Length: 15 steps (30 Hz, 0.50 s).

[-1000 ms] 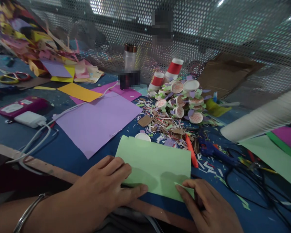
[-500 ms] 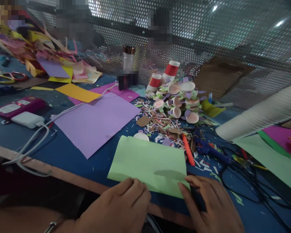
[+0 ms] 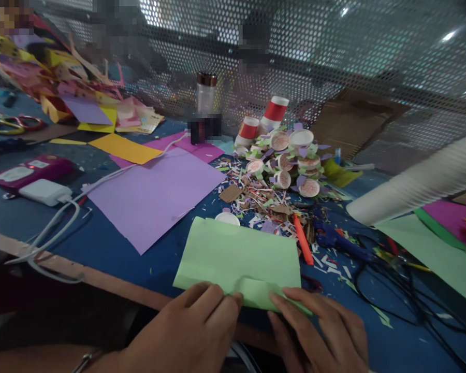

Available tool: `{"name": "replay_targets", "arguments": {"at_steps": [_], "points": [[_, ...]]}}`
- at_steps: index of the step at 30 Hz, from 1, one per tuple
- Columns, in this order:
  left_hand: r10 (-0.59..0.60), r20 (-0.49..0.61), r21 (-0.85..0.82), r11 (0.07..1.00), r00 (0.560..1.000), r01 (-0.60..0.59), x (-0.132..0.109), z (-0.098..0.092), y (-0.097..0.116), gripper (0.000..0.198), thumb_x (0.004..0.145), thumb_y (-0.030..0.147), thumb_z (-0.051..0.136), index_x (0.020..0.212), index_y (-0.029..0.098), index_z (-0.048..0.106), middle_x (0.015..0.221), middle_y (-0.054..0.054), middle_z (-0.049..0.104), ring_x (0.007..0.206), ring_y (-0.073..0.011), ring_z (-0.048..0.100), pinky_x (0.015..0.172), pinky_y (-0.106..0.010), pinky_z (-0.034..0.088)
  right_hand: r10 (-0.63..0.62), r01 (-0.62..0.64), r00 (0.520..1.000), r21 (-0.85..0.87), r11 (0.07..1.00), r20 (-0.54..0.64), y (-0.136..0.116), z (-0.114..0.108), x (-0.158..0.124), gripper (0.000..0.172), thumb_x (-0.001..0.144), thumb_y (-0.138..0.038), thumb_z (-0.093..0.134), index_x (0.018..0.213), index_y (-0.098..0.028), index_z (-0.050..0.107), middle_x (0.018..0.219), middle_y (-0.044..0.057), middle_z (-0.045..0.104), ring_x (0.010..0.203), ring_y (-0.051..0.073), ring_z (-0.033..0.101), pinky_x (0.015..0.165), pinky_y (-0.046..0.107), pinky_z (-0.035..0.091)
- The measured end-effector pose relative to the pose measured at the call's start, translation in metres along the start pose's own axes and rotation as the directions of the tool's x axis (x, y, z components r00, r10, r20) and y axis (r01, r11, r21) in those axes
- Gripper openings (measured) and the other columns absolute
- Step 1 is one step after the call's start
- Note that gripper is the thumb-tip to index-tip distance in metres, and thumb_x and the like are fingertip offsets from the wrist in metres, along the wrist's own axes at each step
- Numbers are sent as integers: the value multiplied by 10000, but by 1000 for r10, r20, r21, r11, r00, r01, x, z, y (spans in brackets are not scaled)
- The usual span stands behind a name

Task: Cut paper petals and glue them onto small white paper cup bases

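Observation:
A light green sheet of paper point(image 3: 236, 248) lies at the table's front edge, with its near edge turned up in a narrow fold. The curled fingers of my left hand point(image 3: 194, 326) grip that near edge left of the middle. My right hand point(image 3: 322, 326) pinches the folded edge to the right, index and middle fingers on top and the thumb below. A larger purple sheet of paper point(image 3: 155, 197) lies flat to the left. Just behind the green sheet shows a white disc point(image 3: 227, 218), partly covered.
Behind are paper scraps point(image 3: 252, 191), a pile of decorated paper cups point(image 3: 295, 160) and an orange-red stick point(image 3: 303, 241). At right lie a blue glue gun point(image 3: 339, 241), black cable point(image 3: 396, 316) and stacked white cups point(image 3: 411, 178). White cable point(image 3: 58, 223) and scissors point(image 3: 17, 124) are at left.
My right hand has moved left along the near edge, and its fingers now press on the paper there. The near edge has turned up into a fold. My left hand has barely moved.

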State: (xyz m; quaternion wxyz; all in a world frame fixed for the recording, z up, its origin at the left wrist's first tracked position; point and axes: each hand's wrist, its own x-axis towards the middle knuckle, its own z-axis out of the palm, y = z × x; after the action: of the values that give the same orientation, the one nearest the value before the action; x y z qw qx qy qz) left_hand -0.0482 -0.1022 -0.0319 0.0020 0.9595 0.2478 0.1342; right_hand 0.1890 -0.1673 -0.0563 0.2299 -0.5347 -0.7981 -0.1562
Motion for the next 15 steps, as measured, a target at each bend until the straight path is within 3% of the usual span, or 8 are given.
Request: {"name": "replay_targets", "arguments": {"at_steps": [3,6,8,12,15], "points": [[-34,53,-91,995,998,39,1,-3,-10,387,947,444,636,1226,175,645,972,-33,673,876,-228,572,734,-364,447,81,-82,997,43,996,8,4,-2,5,307,939,-201,633,1245,-189,619,1252,156,619,1113,309,579,926,455,429],[-134,-23,-75,988,991,132,4,-10,-23,423,931,335,681,1322,209,577,1161,-65,659,1053,-280,552,878,-419,411,125,-128,991,74,989,45,9,-5,9,319,970,-236,590,1284,-178,592,1320,160,582,1164,305,557,945,445,430],[-180,-57,-66,982,982,176,6,-14,-31,454,915,285,702,1339,213,555,1180,-67,657,1080,-290,539,899,-435,372,119,-126,990,103,987,76,12,-7,10,328,982,-248,581,1302,-175,582,1267,141,626,1154,289,566,931,418,451],[-62,-90,-157,986,994,48,7,-15,-45,65,943,228,653,1006,221,642,931,-7,641,882,-218,537,781,-389,322,46,-55,997,148,987,64,18,-10,8,264,995,-207,568,1256,-199,610,1075,88,710,1045,250,614,897,375,484],[-6,-131,-187,982,991,-19,4,-9,-46,39,967,212,604,966,211,644,915,-7,629,855,-199,521,757,-375,313,-32,20,997,175,984,70,20,-10,6,238,992,-177,572,1218,-211,640,1044,71,729,986,229,641,897,363,490]]}}
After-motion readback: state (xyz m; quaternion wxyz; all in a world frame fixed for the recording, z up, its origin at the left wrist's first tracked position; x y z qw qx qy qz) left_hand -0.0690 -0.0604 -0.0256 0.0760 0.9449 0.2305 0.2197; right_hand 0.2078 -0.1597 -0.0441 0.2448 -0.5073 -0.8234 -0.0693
